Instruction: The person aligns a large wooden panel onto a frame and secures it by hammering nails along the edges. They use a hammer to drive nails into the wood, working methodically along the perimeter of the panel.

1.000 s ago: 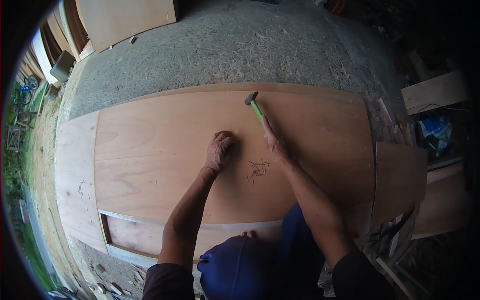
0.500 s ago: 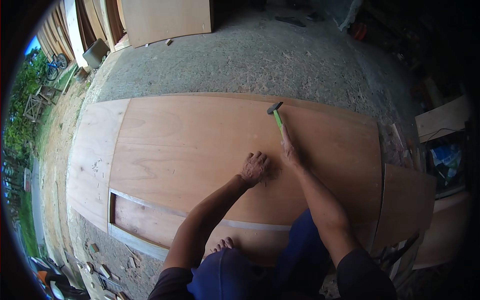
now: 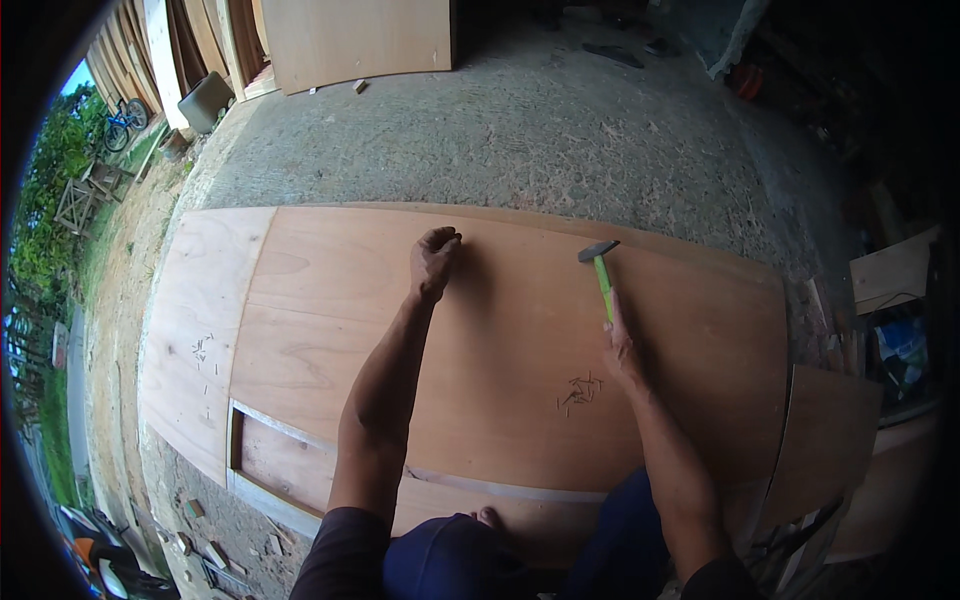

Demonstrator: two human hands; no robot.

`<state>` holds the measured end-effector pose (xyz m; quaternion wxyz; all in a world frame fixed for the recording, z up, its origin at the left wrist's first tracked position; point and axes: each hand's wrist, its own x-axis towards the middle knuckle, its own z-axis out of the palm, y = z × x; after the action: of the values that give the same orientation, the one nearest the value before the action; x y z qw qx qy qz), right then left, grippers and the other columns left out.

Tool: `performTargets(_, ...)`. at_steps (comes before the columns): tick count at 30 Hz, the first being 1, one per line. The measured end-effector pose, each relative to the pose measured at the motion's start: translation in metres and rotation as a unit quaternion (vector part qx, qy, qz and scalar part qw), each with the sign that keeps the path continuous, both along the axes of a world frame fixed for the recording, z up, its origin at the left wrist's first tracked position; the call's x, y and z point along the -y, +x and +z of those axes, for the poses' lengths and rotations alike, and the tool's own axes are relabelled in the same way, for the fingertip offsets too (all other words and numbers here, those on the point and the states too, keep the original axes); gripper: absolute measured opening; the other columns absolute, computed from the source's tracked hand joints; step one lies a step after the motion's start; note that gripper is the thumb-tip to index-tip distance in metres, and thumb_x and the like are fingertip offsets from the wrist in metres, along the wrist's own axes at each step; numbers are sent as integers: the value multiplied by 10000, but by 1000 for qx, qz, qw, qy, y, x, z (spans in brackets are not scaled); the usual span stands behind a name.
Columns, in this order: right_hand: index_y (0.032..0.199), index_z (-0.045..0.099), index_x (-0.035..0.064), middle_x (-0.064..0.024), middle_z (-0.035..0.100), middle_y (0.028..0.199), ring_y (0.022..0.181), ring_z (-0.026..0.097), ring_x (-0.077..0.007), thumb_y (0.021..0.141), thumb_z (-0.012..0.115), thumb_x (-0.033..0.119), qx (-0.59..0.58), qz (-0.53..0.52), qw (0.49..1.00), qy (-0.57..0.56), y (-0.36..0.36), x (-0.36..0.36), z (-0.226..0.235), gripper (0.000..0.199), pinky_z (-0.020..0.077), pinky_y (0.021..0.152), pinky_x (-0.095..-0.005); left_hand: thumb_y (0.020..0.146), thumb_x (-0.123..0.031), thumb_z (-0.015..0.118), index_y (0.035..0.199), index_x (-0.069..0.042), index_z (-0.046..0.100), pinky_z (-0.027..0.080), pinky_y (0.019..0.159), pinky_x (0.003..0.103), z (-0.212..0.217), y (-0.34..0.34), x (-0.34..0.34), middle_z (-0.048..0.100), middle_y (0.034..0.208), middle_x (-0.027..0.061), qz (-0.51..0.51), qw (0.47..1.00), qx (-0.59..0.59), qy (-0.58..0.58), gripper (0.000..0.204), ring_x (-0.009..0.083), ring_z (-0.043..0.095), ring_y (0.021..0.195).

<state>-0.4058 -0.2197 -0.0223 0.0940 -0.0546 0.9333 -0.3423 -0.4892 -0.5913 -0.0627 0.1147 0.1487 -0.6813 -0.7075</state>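
Away from the pile of nails (image 3: 578, 392), the left hand (image 3: 434, 268) has been carried toward the far edge of the large plywood panel (image 3: 520, 330); half a second earlier the pile was partly covered by it, and now the nails are left in full view. The hammer (image 3: 604, 272) has been kept in the right hand (image 3: 620, 352).

On the left hand, the fingers are curled together; whether a nail is pinched between them cannot be told, nor whether the panel is touched. By the fingers of the right hand, the green handle is clamped, and the dark head is pointed away from the person above the panel, well apart from the left hand.

The pile is spread loosely on the panel, just beside the right forearm and nearer the person than the right hand. Another scatter of nails (image 3: 203, 350) is seen on the paler wood strip (image 3: 195, 290) at the left end. Along the panel's near side, a recess is bordered by a pale wooden frame (image 3: 285, 425). Bare toes (image 3: 487, 517) are partly hidden by a knee clothed in blue (image 3: 450, 555). Beyond the panel, rough concrete floor (image 3: 430, 150) is shown, with an upright board (image 3: 360, 45) stood on it.
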Motion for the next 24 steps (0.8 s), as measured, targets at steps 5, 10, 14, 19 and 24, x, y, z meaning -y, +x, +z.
performTargets(5,1599,65,282,-235,484,1455,1199,562,-472,1047,406,182,-41,5,997,61,-1,2,-6,656,491,957,-526,897,-159,682,1066,-64,727,528,803,314,-19,-24,7,729,959,62,54,985,-52,-154,200,197,674,879)
performTargets(10,1599,98,272,-252,517,1417,1194,565,-472,1045,409,182,4,-13,997,82,0,14,0,641,494,953,-528,873,-306,660,1016,-183,767,512,916,399,-6,-36,-12,730,1075,66,70,926,86,-361,217,304,667,1003)
performTargets(14,1596,147,243,-272,576,1316,1098,613,-474,1035,433,164,-67,5,998,21,-1,48,6,635,520,887,-518,879,-372,655,1023,-211,781,475,983,375,10,-34,-23,697,1163,3,88,907,82,-404,251,264,577,1144)
performTargets(19,1587,194,160,-260,671,939,831,666,-445,1009,486,127,-56,48,996,-47,-24,124,28,648,528,730,-504,861,-393,681,1062,-227,790,465,989,354,14,-31,-15,693,1170,-6,69,900,93,-421,283,251,573,1130)
performTargets(24,1578,219,139,-245,664,810,750,667,-419,997,505,115,-69,94,993,-33,-45,157,35,648,525,695,-499,850,-417,690,1054,-220,794,463,988,352,19,-33,-19,696,1154,-17,48,903,105,-414,302,248,565,1140)
